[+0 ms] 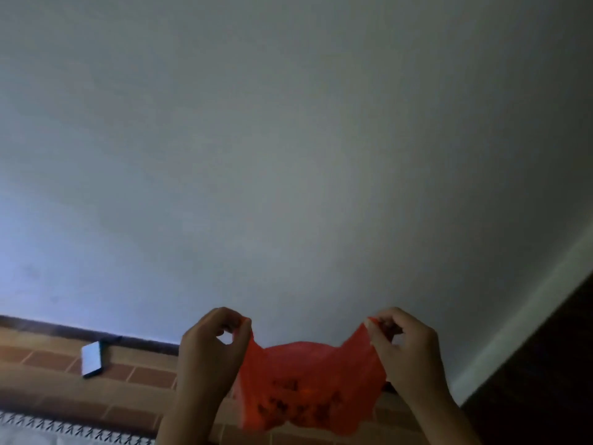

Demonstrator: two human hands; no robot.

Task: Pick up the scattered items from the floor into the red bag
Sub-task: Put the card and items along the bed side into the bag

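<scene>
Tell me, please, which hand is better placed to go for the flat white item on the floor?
The left hand, probably. The white item lies on the tiles to its left, while the right hand is beyond the red bag. Both hands pinch the bag, so one must let go.

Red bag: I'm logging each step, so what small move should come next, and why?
Probably pull the bag mouth wider. The left hand and right hand each pinch a top corner, yet it hangs flat, and the phone-like slab lies on the floor.
</scene>
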